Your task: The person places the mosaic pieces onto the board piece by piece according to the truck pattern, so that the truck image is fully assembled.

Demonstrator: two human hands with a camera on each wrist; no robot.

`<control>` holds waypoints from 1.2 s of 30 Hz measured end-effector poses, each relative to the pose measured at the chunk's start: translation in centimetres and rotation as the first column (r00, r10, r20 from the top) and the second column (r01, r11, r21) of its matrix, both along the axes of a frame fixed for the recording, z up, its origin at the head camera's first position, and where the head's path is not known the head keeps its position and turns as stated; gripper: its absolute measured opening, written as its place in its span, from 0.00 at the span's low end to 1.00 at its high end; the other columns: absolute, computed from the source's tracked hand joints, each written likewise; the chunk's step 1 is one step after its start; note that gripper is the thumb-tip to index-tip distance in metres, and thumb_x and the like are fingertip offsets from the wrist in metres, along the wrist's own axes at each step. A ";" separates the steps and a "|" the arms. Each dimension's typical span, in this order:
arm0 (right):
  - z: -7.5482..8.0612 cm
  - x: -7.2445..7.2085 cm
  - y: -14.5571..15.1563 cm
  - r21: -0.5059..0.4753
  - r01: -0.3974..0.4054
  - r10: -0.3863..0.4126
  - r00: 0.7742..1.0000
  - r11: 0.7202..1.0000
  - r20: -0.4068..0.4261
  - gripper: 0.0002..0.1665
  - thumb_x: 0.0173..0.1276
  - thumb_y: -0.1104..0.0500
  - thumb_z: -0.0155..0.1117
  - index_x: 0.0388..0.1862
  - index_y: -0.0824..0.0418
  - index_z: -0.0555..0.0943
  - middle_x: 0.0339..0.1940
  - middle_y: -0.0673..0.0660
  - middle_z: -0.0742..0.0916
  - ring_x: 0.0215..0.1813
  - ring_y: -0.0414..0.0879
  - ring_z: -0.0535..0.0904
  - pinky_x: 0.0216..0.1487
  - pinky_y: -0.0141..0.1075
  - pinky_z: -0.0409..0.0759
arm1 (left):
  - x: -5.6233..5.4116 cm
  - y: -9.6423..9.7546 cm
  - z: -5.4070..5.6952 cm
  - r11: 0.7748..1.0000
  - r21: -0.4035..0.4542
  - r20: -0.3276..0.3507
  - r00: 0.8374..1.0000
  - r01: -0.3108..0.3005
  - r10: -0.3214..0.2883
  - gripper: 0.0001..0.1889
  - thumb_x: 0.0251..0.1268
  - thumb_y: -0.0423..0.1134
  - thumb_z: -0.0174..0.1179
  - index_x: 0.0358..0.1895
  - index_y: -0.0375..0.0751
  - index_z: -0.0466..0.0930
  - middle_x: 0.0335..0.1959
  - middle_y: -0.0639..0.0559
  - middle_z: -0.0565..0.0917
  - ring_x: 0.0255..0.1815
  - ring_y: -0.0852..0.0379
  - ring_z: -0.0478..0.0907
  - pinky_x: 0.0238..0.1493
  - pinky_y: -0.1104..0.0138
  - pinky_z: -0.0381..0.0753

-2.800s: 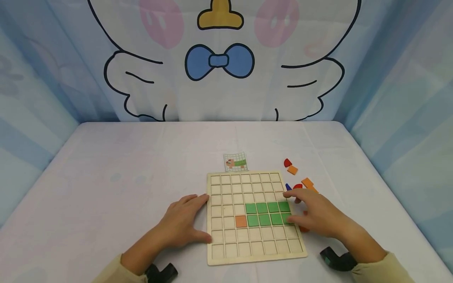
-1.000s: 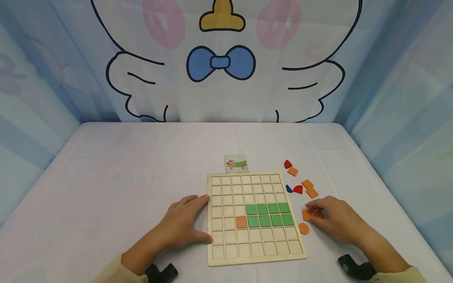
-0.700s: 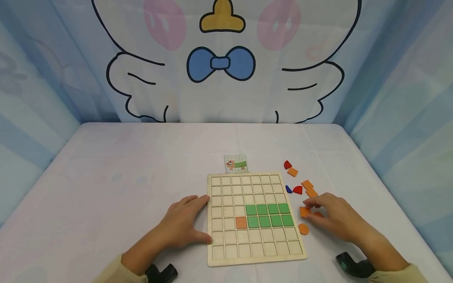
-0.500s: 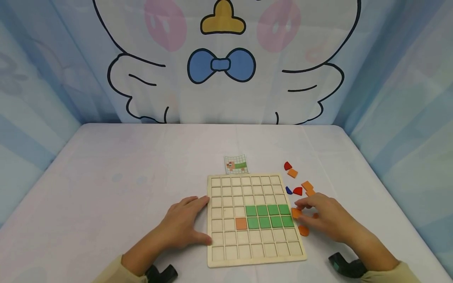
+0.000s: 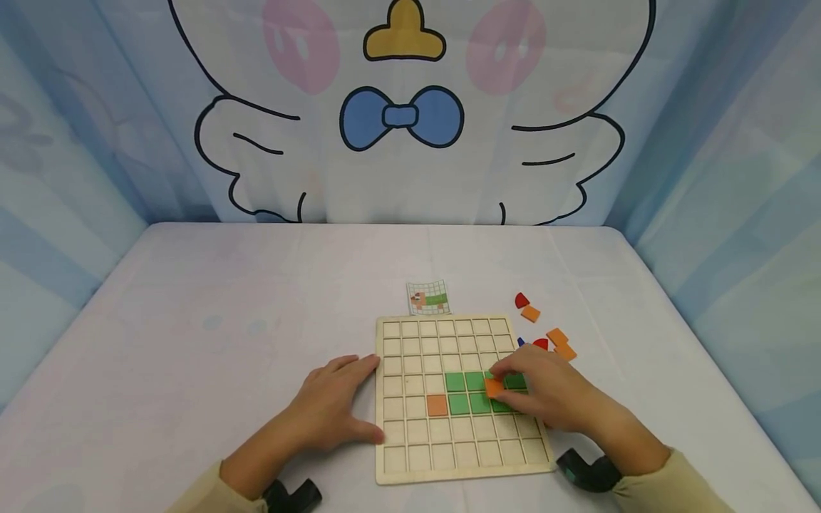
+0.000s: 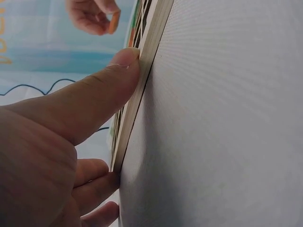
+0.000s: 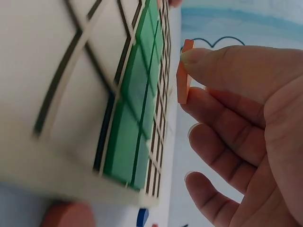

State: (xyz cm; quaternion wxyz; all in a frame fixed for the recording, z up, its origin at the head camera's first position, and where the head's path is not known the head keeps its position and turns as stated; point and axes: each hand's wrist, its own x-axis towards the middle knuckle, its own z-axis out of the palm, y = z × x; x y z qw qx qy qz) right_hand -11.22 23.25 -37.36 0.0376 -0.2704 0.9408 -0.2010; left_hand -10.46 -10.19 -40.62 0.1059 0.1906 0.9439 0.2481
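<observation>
Nearest: tan sleeves (image 5: 673, 486), with a black wrist mount (image 5: 589, 472) by each. Left hand (image 5: 326, 410) sits at the left edge of the wooden grid board (image 5: 465, 473) – fingers extended and relaxed, thumb spread apart from them, thumb tip and fingertips touching that edge, grasping nothing. Right hand (image 5: 554, 390) is over the right part of the board, thumb and index finger pinching an orange square tile (image 5: 494, 387). Tile is between the two tips: thumb on its upper part in the right wrist view, index tip at its lower end, remaining fingers loosely bent and off it. Right wrist view shows a gap between tile and board, so it's held clear of the surface.

Below the tile, green tiles (image 5: 458, 404) sit in two adjacent rows, right-hand ones partly hidden by the hand. A darker orange tile (image 5: 437, 405) is in the cell just left of the lower green row. Beyond the right hand: loose orange pieces (image 5: 556, 336), red pieces (image 5: 522, 300) and a blue piece (image 5: 521, 342), mostly covered in head view. Patterned card (image 5: 428, 298) lies just past the board's far edge. Farthest – cartoon-printed curtain (image 5: 398, 174) behind the white tabletop (image 5: 256, 285).
</observation>
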 end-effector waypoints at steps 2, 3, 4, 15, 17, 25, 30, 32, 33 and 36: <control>0.1 -0.2 -0.6 -0.019 -0.028 0.029 1.000 0.999 0.003 0.15 0.64 0.54 0.74 0.48 0.57 0.86 0.42 0.43 0.84 0.45 0.42 0.78 0.47 0.40 0.80 | 0.0 0.0 0.0 1.000 -0.001 0.001 1.000 0.000 0.000 0.55 0.38 0.60 0.81 0.73 0.41 0.67 0.70 0.48 0.72 0.73 0.43 0.62 0.66 0.41 0.61; 0.1 -0.3 -0.9 -0.025 -0.040 0.040 0.999 0.999 0.004 0.15 0.64 0.54 0.74 0.48 0.57 0.86 0.42 0.43 0.84 0.45 0.42 0.78 0.47 0.40 0.80 | 0.0 0.0 0.1 1.000 -0.001 0.001 1.000 0.000 0.000 0.55 0.38 0.60 0.80 0.73 0.41 0.67 0.70 0.48 0.72 0.73 0.43 0.62 0.66 0.41 0.61; 0.1 -0.4 -1.1 -0.030 -0.048 0.049 0.999 0.998 0.008 0.15 0.64 0.54 0.74 0.48 0.57 0.86 0.42 0.43 0.84 0.45 0.42 0.78 0.47 0.39 0.80 | 0.0 0.0 0.1 1.000 -0.001 0.001 1.000 0.002 -0.002 0.55 0.39 0.60 0.80 0.73 0.41 0.67 0.70 0.47 0.72 0.73 0.43 0.62 0.66 0.41 0.61; -0.2 -0.9 -3.7 -0.012 -0.134 0.134 0.991 0.991 -0.004 0.14 0.65 0.55 0.73 0.48 0.57 0.87 0.41 0.41 0.84 0.45 0.40 0.77 0.49 0.39 0.78 | -0.1 0.0 0.0 1.000 0.004 -0.012 1.000 0.013 -0.013 0.55 0.38 0.59 0.81 0.73 0.40 0.67 0.70 0.46 0.73 0.72 0.42 0.62 0.65 0.41 0.62; -0.3 -1.0 -4.2 -0.001 -0.149 0.149 0.989 0.989 -0.021 0.13 0.65 0.54 0.73 0.46 0.57 0.87 0.40 0.42 0.84 0.45 0.40 0.76 0.49 0.39 0.78 | -0.1 0.0 0.0 1.000 0.008 -0.017 1.000 0.017 -0.016 0.54 0.39 0.59 0.81 0.73 0.41 0.67 0.70 0.46 0.73 0.72 0.42 0.63 0.65 0.42 0.62; -0.5 -1.0 -6.0 0.034 -0.180 0.181 0.983 0.983 -0.042 0.13 0.65 0.53 0.72 0.46 0.56 0.88 0.40 0.43 0.86 0.45 0.41 0.77 0.48 0.39 0.78 | -0.1 -0.1 -0.1 1.000 0.011 -0.018 1.000 0.018 -0.018 0.54 0.38 0.59 0.81 0.72 0.41 0.68 0.69 0.46 0.74 0.72 0.42 0.63 0.65 0.42 0.62; -0.5 -1.0 -7.2 0.053 -0.188 0.190 0.981 0.981 -0.031 0.13 0.66 0.54 0.71 0.47 0.56 0.88 0.40 0.43 0.86 0.44 0.40 0.77 0.48 0.39 0.78 | -0.1 -0.1 0.0 1.000 0.013 -0.018 1.000 0.022 -0.021 0.54 0.38 0.59 0.81 0.72 0.41 0.68 0.69 0.46 0.74 0.72 0.42 0.63 0.65 0.42 0.62; -0.5 -1.0 -7.6 0.062 -0.191 0.192 0.981 0.980 -0.024 0.13 0.66 0.53 0.71 0.47 0.56 0.88 0.39 0.42 0.86 0.43 0.40 0.76 0.47 0.39 0.77 | 0.0 -0.2 0.0 1.000 0.019 -0.018 1.000 0.024 -0.023 0.54 0.38 0.59 0.81 0.72 0.41 0.68 0.69 0.46 0.74 0.72 0.42 0.63 0.65 0.42 0.62; -0.5 -1.0 -7.8 0.063 -0.192 0.193 0.981 0.979 -0.019 0.13 0.66 0.52 0.71 0.47 0.56 0.88 0.39 0.42 0.86 0.43 0.40 0.76 0.47 0.38 0.77 | 0.0 -0.2 0.0 0.999 0.020 -0.019 1.000 0.026 -0.025 0.54 0.38 0.59 0.81 0.72 0.41 0.68 0.69 0.46 0.74 0.72 0.42 0.63 0.65 0.42 0.62; -0.6 -0.9 -8.3 0.065 -0.201 0.203 0.979 0.977 -0.023 0.14 0.66 0.51 0.71 0.46 0.57 0.88 0.37 0.42 0.85 0.41 0.39 0.75 0.46 0.38 0.76 | 0.0 -0.2 0.0 0.999 0.026 -0.025 0.999 0.028 -0.027 0.54 0.38 0.59 0.81 0.72 0.41 0.68 0.69 0.46 0.74 0.72 0.42 0.64 0.64 0.41 0.63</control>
